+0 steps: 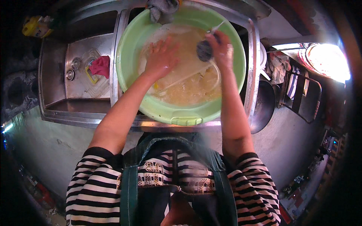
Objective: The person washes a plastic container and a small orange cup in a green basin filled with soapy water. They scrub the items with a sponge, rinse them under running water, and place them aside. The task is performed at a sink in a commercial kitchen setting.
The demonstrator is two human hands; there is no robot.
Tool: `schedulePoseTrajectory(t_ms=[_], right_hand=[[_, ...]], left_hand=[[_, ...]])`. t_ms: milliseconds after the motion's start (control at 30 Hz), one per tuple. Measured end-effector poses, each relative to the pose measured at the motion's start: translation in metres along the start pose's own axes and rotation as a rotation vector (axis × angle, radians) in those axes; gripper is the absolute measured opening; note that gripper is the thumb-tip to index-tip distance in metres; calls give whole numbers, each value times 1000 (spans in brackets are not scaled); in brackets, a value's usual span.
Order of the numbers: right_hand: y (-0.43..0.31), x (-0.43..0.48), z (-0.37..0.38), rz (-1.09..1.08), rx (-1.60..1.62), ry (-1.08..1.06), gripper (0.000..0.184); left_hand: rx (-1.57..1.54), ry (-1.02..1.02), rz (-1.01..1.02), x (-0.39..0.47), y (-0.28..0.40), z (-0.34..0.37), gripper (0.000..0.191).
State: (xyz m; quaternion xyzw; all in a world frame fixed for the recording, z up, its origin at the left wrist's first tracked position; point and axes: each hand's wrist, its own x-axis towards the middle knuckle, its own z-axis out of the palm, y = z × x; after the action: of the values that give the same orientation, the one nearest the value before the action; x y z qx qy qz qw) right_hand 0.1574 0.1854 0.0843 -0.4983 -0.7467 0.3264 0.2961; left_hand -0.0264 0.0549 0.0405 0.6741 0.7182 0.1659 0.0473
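A large green plastic basin [186, 121] holds cloudy brownish water [181, 94]. Under the surface lies a pale flat sheet or board [183, 67] with one straight edge showing; what it is I cannot tell. My left hand [162, 58] is spread palm down over it, fingers apart, holding nothing. In my right hand [222, 49] is a dark round scrubber [204, 50], blurred, at the basin's right side. A thin white strip [218, 26] sticks out past that hand. Beneath the right wrist a pale curved line [218, 74] shows in the water; its nature is unclear.
A grey cloth [162, 10] hangs over the basin's far rim. Left, the steel sink bowl [53, 70] contains a pink cloth [100, 66] and a yellow-framed object [91, 75]. A yellow container [36, 26] stands beyond it. A dark wok [263, 107] and a metal-framed rack [301, 96] are right.
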Motion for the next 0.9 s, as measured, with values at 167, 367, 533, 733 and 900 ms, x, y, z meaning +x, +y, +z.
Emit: schedulePoseTrajectory(t_ms=[167, 367, 533, 733, 900], right_hand=[[7, -51, 102, -345, -227, 146, 36], [-12, -32, 72, -378, -182, 143, 38], [-30, -40, 81, -28, 382, 75, 31], [15, -20, 92, -41, 457, -113, 28], [-16, -47, 100, -286, 232, -9, 32]], left_hand=[[9, 245, -210, -18, -7, 7, 55], [-26, 267, -272, -23, -12, 13, 52], [-225, 377, -402, -23, -20, 24, 39], [-343, 475, -550, -25, -18, 36, 21], [-387, 556, -631, -28, -13, 40, 20]])
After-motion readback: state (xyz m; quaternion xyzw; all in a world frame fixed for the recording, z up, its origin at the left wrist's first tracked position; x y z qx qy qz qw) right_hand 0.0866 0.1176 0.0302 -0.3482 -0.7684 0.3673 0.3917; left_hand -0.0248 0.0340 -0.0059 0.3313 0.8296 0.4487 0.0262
